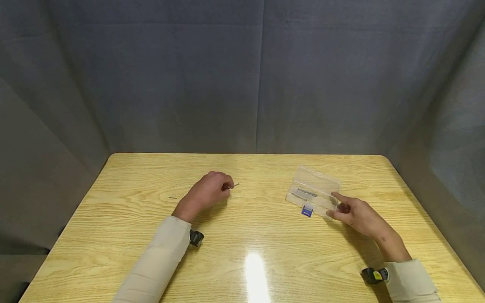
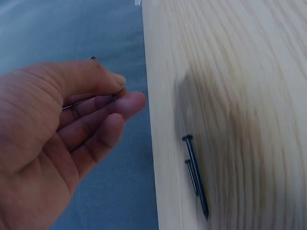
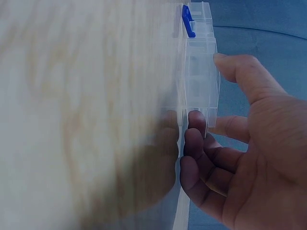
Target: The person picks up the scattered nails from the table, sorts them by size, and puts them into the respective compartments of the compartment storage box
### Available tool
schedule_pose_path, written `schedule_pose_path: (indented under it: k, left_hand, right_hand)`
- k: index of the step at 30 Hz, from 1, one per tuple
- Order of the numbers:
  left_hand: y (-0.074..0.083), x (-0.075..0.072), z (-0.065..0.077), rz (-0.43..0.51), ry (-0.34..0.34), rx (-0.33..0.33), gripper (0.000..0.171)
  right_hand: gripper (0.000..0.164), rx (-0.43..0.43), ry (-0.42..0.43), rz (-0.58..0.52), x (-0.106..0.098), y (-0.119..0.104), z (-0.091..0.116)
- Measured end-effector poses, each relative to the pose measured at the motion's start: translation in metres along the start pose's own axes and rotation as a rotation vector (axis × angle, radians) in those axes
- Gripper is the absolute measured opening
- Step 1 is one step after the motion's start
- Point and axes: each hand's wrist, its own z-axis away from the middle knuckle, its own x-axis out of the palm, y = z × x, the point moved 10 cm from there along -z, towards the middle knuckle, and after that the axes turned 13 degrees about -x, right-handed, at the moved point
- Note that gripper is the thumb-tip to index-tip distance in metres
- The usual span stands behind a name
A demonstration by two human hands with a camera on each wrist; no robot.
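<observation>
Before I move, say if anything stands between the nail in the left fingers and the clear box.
Nothing visible: only tabletop lies between the nail and the clear box, whose opposite end the right fingers hold. Whether the box is closed, I can't tell.

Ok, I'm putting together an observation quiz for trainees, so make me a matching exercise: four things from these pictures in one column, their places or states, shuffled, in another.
Column one
1. bare left hand
2. bare right hand
3. small blue plastic latch
4. dark grey fabric curtain

Column two, as the head view shows
A. hanging behind the pale wood-grain table
B. pinching a thin metal nail
C. at the near edge of the clear plastic box
D. touching the box's right end

Right pairs: 1-B, 2-D, 3-C, 4-A
</observation>
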Motion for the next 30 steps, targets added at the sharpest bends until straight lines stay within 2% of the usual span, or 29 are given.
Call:
schedule_pose_path:
  k: [8,19,30]
  left_hand:
    - [0.017,0.008,-0.006,0.025,-0.011,0.030,0.007]
    - [0.038,0.019,-0.016,-0.004,-0.008,0.067,0.004]
    - [0.062,0.040,-0.031,0.016,-0.065,0.078,0.005]
  right_hand:
    - [0.076,0.014,-0.002,-0.017,0.000,0.001,0.001]
    - [0.075,0.001,0.004,-0.023,-0.001,-0.001,0.001]
    - [0.077,0.029,-0.008,-0.041,-0.002,-0.001,0.004]
